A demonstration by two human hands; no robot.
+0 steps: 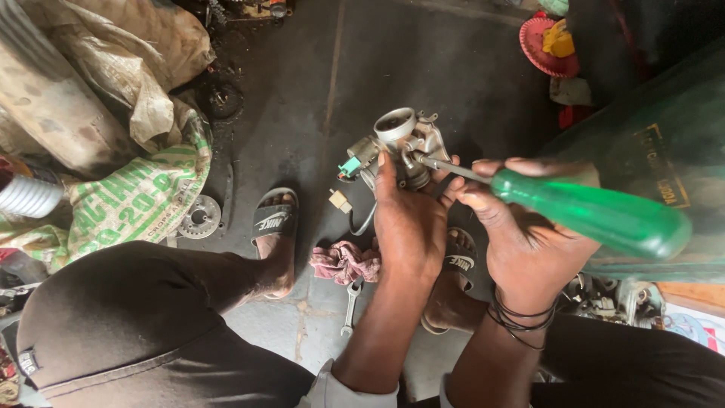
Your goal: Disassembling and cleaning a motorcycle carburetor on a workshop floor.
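While the head camera looks straight down, the left hand is wrapped round a small metal carburetor, held up in the air above the dark concrete floor. Fingers closed tight on its body, thumb up the side, so most of the lower half is hidden behind the hand. Its round open mouth faces up and away from the person.

The right hand is clamped on a screwdriver with a green see-through handle. Long axis runs from lower right up to the left, steel shaft tip stuck into the carburetor's side. Can't make out the actual tip or what screw it's on, too buried.

Room-wise: open floor ahead of the carburetor, but it's tight on the sides. Sacks and a round metal disc sit on the left, and a big green cylinder crowds right against the screwdriver handle, cut off by the frame. Below the hands there's a pink rag and a spanner between two sandalled feet. A small green connector hangs off the carburetor's left.
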